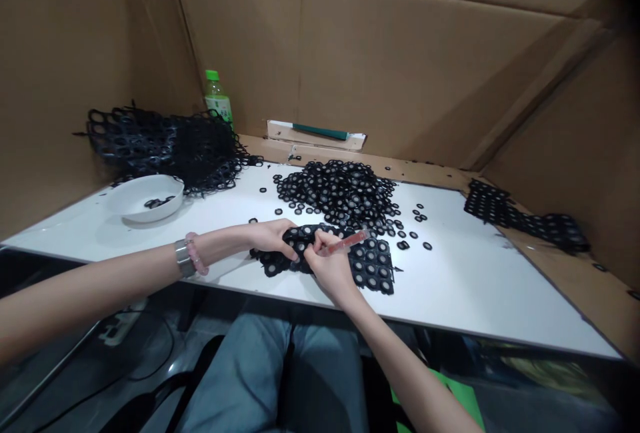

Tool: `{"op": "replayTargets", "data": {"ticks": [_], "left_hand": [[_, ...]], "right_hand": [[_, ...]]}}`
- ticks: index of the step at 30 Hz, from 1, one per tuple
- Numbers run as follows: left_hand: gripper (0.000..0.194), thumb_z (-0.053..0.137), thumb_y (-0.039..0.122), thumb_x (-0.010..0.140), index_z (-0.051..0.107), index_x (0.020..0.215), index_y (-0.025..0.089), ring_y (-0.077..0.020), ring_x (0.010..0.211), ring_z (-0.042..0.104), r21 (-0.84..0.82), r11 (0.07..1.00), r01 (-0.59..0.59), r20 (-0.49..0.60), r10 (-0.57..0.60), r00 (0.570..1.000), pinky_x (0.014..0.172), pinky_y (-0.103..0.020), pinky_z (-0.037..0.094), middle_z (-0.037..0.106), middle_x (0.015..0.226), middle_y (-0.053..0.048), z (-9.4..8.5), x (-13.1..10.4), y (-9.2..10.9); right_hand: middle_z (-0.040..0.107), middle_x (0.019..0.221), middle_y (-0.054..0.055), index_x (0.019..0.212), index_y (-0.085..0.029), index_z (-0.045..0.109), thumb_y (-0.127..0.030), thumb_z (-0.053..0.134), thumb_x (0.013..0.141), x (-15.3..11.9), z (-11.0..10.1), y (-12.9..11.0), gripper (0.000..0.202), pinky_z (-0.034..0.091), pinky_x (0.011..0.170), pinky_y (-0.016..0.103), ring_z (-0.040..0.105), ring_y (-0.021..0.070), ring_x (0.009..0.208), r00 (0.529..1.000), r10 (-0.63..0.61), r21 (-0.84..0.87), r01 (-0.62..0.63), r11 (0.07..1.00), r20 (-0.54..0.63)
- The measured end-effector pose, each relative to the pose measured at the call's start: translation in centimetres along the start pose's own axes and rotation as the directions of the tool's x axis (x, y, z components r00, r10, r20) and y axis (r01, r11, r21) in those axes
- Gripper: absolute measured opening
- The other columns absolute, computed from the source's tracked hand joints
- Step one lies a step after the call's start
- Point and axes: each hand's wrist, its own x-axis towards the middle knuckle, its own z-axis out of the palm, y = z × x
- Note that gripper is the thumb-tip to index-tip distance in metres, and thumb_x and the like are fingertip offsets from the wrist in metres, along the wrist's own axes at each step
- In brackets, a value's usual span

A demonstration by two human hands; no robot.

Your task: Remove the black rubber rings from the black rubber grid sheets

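Note:
A black rubber sheet of round rings (373,265) lies near the table's front edge, its left part bent up a little. My left hand (275,236) grips this sheet at its left end, thumb on top and fingers partly hidden behind it. In my right hand (330,263) is a pen-like tool with a clear reddish barrel (347,242); its tip is hidden by my fingers, close to the sheet beside my left thumb. Just behind the sheet rises a heap of loose black rings (340,190), with several scattered around it.
At the left stand a white bowl (145,193) holding a few rings and a tangle of black perforated webbing (165,143). A green-capped bottle (218,96) is behind it. More ring sheets (525,216) lie at the right edge. Cardboard walls (400,60) enclose the white table (465,286).

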Motion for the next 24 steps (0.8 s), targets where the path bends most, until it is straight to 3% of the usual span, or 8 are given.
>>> {"op": "replayTargets", "data": {"ticks": [4, 8, 12, 16, 20, 24], "left_hand": [[0.026, 0.067, 0.022, 0.052, 0.058, 0.075, 0.013, -0.0105, 0.057, 0.051, -0.065, 0.998, -0.008, 0.016, 0.009, 1.000, 0.053, -0.019, 0.040, 0.058, 0.062, 0.004, 0.3, -0.3, -0.2], [0.028, 0.068, 0.027, 0.056, 0.060, 0.080, 0.014, -0.0119, 0.065, 0.052, 0.002, 0.999, -0.052, 0.011, 0.052, 0.999, 0.060, -0.020, 0.041, 0.060, 0.071, 0.003, -0.1, -0.8, 0.1], [0.034, 0.064, 0.044, 0.063, 0.061, 0.078, 0.013, -0.0137, 0.065, 0.050, 0.219, 0.976, 0.014, 0.042, -0.024, 0.999, 0.058, -0.020, 0.038, 0.060, 0.070, 0.001, -1.4, -0.5, 1.6], [0.045, 0.051, 0.056, 0.070, 0.062, 0.066, 0.013, -0.0135, 0.062, 0.047, 0.410, 0.911, 0.039, -0.010, -0.038, 0.999, 0.054, -0.020, 0.034, 0.060, 0.065, -0.001, -2.3, 1.6, 2.7], [0.036, 0.054, 0.049, 0.067, 0.061, 0.064, 0.013, -0.0129, 0.059, 0.045, 0.509, 0.861, -0.003, -0.008, 0.008, 1.000, 0.054, -0.020, 0.032, 0.058, 0.060, 0.001, -2.4, 3.5, 2.9], [0.020, 0.058, 0.031, 0.060, 0.063, 0.070, 0.014, -0.0145, 0.066, 0.049, 0.488, 0.873, -0.001, 0.004, -0.001, 1.000, 0.059, -0.019, 0.035, 0.060, 0.065, 0.002, -2.6, 2.9, 3.5]], "right_hand": [[0.030, 0.044, -0.007, 0.050, -0.020, 0.027, -0.013, 0.045, 0.064, -0.2, 0.3, -0.1, 0.024, 0.023, 0.045, 0.022, 0.030, 0.0084, 0.044, 0.999, -0.034, -0.065, 0.037, 0.997, 0.037], [0.029, 0.044, -0.007, 0.050, -0.020, 0.027, -0.012, 0.045, 0.063, -0.3, 0.2, 0.0, 0.024, 0.023, 0.044, 0.022, 0.030, 0.0083, 0.044, 0.997, -0.027, -0.038, 0.030, 0.999, 0.069], [0.032, 0.042, -0.008, 0.049, -0.021, 0.029, -0.015, 0.048, 0.061, 0.1, -0.6, 0.0, 0.023, 0.024, 0.041, 0.020, 0.034, 0.0073, 0.040, 0.990, 0.129, 0.196, -0.136, 0.971, 0.050], [0.030, 0.036, -0.011, 0.049, -0.021, 0.028, -0.016, 0.051, 0.057, 0.5, -1.2, -0.1, 0.025, 0.019, 0.034, 0.017, 0.032, 0.0049, 0.032, 0.949, 0.266, 0.448, -0.314, 0.837, 0.167], [0.031, 0.032, -0.012, 0.047, -0.020, 0.028, -0.016, 0.056, 0.053, 0.9, -1.6, 0.0, 0.029, 0.012, 0.032, 0.015, 0.028, 0.0025, 0.027, 0.912, 0.266, 0.533, -0.401, 0.745, 0.313], [0.033, 0.032, -0.012, 0.047, -0.020, 0.027, -0.017, 0.059, 0.052, 1.1, -2.4, 0.0, 0.033, 0.011, 0.032, 0.014, 0.024, 0.0006, 0.027, 0.876, 0.274, 0.605, -0.474, 0.641, 0.396]]}}
